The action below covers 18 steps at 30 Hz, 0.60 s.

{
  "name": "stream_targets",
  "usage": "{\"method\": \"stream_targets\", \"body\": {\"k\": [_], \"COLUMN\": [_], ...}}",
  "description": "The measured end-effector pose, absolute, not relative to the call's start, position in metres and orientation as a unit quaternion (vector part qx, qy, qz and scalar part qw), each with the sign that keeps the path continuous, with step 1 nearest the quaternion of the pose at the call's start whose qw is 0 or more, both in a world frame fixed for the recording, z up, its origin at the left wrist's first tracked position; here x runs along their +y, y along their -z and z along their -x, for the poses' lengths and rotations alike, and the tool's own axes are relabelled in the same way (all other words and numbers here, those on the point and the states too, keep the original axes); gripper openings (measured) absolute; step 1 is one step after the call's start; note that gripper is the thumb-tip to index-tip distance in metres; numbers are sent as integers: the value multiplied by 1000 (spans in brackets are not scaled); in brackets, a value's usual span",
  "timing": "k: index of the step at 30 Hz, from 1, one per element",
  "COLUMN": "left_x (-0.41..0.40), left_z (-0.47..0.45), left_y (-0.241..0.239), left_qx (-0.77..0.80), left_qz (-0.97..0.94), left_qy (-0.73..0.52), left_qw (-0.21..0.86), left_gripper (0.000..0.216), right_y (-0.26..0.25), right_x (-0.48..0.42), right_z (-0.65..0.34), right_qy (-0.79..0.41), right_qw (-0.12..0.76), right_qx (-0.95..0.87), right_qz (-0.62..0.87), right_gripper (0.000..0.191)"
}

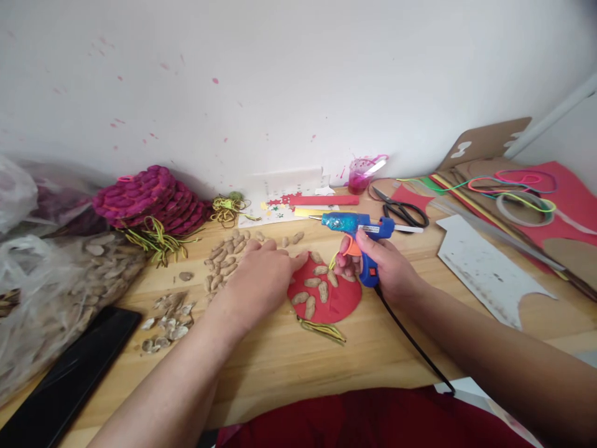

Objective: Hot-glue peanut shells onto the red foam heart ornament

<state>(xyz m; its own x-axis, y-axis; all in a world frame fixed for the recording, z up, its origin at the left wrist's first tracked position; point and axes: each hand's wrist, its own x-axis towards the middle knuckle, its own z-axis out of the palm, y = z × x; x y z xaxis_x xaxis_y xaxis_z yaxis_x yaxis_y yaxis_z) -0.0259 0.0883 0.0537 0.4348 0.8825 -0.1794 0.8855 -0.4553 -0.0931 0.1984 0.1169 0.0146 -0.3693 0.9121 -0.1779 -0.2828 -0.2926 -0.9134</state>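
My right hand [389, 264] is wrapped round the handle of a blue hot glue gun [347, 222], fingers by its orange trigger. The nozzle points left, above the table. Below and left of it lies a red paper disc [338, 305] with several peanuts [323, 291] spread over it and a green-yellow string tassel [321, 330] at its near edge. My left hand [263, 277] is palm down between the disc and a pile of loose peanuts [227, 261]. One digit stretches to the disc's upper left edge; the other fingertips are mostly hidden behind the hand.
At left are stacked magenta peanut discs [149, 199], a plastic bag of peanuts [107, 267], broken shells [170, 323] and a black phone-like slab [74, 379]. Behind lie star confetti [280, 205], a pink-stained cup [359, 177] and scissors [403, 208]. A black cord [415, 342] trails toward me.
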Motion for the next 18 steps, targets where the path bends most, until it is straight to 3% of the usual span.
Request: {"method": "stream_targets", "body": {"k": [18], "left_x": [92], "left_z": [29], "left_y": [-54], "left_qx": [529], "left_qz": [-843], "left_qy": [90], "left_qw": [30], "left_gripper": [46], "right_y": [-16], "right_x": [116], "right_z": [-197], "right_qy": [-706], "right_qw": [421], "right_qx": [-425], "right_qz": [378], "right_gripper": [48]}}
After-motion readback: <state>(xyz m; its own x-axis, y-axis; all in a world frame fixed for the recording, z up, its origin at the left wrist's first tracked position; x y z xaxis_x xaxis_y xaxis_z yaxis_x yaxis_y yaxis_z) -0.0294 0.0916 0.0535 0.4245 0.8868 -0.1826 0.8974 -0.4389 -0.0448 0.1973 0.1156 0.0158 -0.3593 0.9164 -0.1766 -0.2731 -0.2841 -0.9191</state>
